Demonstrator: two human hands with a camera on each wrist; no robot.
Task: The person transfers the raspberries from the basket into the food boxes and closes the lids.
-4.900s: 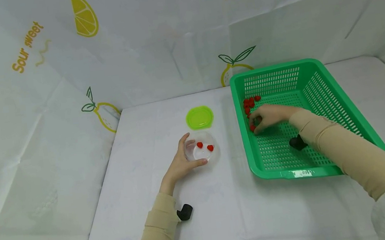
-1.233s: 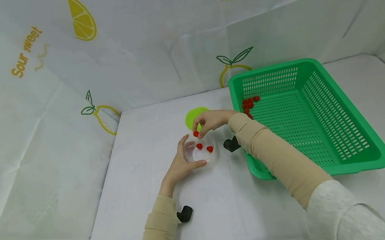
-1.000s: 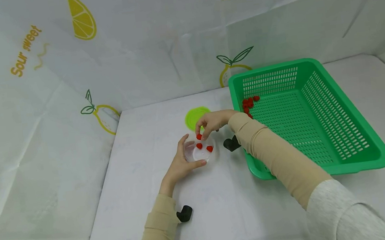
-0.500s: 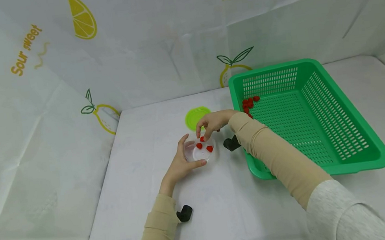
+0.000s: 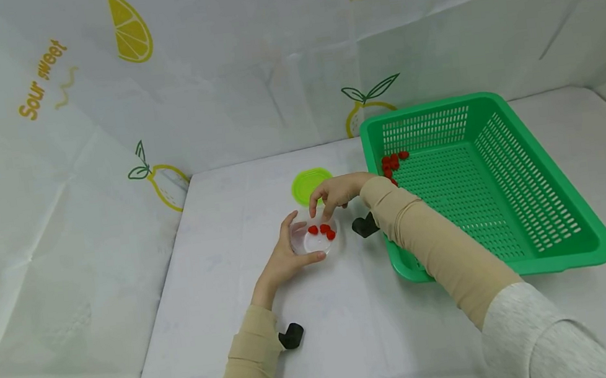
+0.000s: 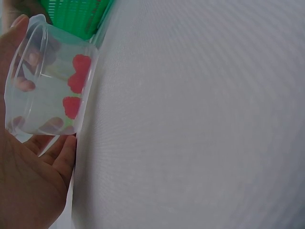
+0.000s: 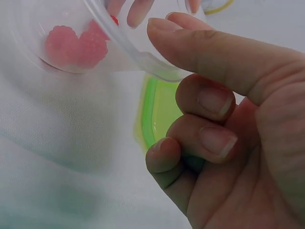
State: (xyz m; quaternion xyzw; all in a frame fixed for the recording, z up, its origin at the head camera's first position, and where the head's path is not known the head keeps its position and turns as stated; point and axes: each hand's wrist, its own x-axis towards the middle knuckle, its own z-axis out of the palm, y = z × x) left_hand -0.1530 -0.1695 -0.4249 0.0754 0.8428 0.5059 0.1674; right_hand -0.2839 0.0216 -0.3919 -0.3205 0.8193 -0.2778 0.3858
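Red raspberries (image 5: pixel 325 228), three, lie on bottom of clear cup (image 6: pixel 52 93), upright at white cloth (image 5: pixel 348 340). Your left hand (image 5: pixel 286 257) grips cup's wall, thumb on near side, fingers spread round far side. Your right hand (image 5: pixel 337 192) hangs over cup's far right rim, thumb and index finger apart. Lime-green lid (image 5: pixel 308 184) lies just beyond cup. Green basket (image 5: pixel 564 263) stands to right, your forearm crossing its left rim; more berries (image 5: pixel 394 165) bunch in its far left corner.
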